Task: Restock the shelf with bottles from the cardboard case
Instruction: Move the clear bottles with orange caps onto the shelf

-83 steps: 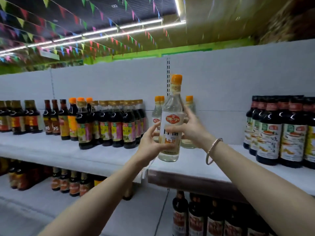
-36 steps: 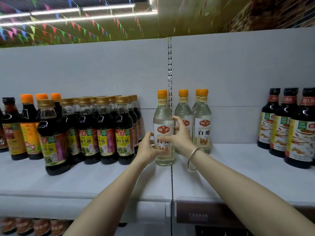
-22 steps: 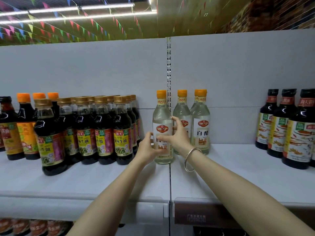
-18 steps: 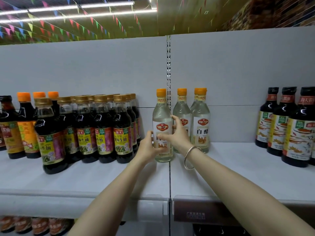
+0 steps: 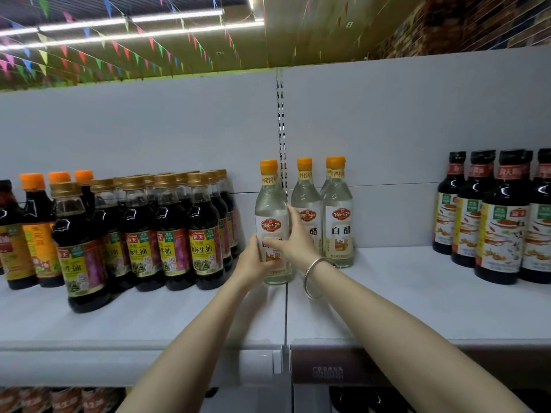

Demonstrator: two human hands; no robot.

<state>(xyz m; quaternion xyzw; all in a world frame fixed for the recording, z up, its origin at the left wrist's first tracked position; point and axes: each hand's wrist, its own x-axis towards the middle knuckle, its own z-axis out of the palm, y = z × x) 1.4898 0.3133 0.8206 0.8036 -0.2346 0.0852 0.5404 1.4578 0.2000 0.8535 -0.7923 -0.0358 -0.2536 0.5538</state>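
At frame centre, left hand (image 5: 253, 260) and right hand (image 5: 293, 239) wrap fingers around the clear bottle (image 5: 271, 210), seemingly standing on the shelf (image 5: 417, 305).

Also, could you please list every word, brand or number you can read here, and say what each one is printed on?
"保宁": red badge on the held clear bottle and the clear bottle at right.
"白醋": label of that clear bottle at right.
"海天" and "金标生抽": label of the dark soy bottle.
"8": sign on the ceiling.
Neck bands, price strip and right dark bottles: too blurred to read.
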